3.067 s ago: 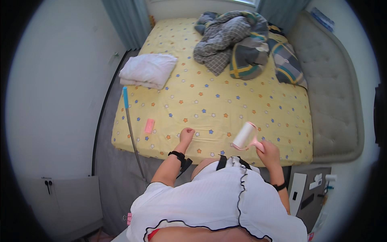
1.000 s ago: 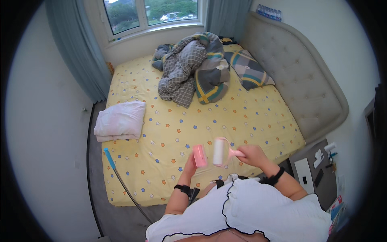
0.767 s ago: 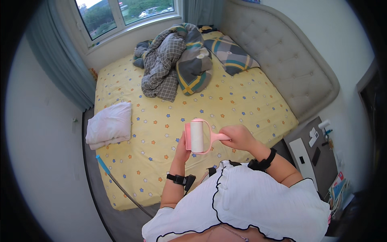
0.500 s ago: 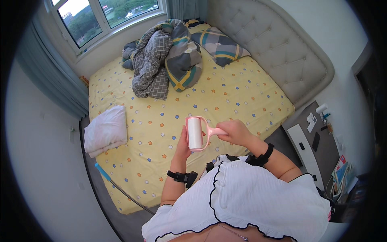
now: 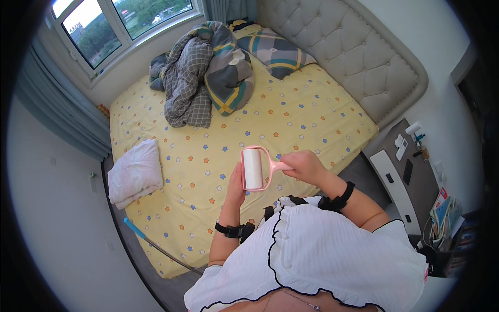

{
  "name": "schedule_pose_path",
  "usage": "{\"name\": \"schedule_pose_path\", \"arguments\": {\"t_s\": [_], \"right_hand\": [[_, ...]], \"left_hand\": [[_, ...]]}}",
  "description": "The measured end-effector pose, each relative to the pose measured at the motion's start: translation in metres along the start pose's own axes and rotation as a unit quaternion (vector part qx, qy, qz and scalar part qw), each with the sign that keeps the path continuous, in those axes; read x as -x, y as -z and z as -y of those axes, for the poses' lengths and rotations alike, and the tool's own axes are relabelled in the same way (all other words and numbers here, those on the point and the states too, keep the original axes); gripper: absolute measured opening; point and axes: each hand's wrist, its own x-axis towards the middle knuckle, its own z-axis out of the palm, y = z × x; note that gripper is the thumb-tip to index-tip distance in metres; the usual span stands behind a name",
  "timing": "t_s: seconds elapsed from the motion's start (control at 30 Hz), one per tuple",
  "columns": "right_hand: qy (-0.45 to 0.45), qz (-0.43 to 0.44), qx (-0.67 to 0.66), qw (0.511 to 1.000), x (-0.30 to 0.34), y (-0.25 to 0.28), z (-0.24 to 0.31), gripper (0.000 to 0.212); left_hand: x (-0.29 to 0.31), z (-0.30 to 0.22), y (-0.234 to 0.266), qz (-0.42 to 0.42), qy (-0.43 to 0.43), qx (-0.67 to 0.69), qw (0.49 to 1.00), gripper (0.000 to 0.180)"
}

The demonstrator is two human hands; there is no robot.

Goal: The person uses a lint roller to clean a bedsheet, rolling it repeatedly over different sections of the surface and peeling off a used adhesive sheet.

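Note:
Above the near part of the bed I hold a lint roller (image 5: 253,169) with a white roll and a pink frame. My right hand (image 5: 305,167) is closed round its pink handle, which points right. At the roll's left side, my left hand (image 5: 237,186) grips the pink edge, with most of its fingers hidden behind the roller. Beneath both hands spreads a yellow sheet (image 5: 208,156) printed with small blue, orange and white stars.
A rumpled grey checked quilt (image 5: 188,78) and a plaid pillow (image 5: 278,52) lie toward the tufted headboard (image 5: 358,57). Folded white bedding (image 5: 136,169) rests at the bed's left edge. Nearby leans a pole with a blue end (image 5: 134,227). A drawer cabinet (image 5: 390,182) stands right.
The whole view has shifted slightly, so the bed and window sit a little farther left. Both hands keep their hold on the lint roller, which is nearly in the same place.

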Motion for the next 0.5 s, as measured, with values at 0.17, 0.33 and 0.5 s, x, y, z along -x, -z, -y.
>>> {"name": "schedule_pose_path", "arguments": {"t_s": [0.17,0.33,0.5], "right_hand": [[-0.03,0.007,0.019,0.999,0.003,-0.001,-0.004,0.02],[-0.05,0.026,0.058,0.997,0.006,0.007,-0.002,0.018],[-0.071,0.04,0.078,0.994,0.01,0.015,0.011,0.02]], "left_hand": [[0.004,-0.009,-0.006,-0.005,-0.008,-0.042,0.999,0.046],[0.012,-0.021,-0.034,-0.059,-0.13,-0.199,0.97,0.045],[0.012,-0.029,-0.047,-0.052,-0.003,-0.058,0.997,0.041]]}}
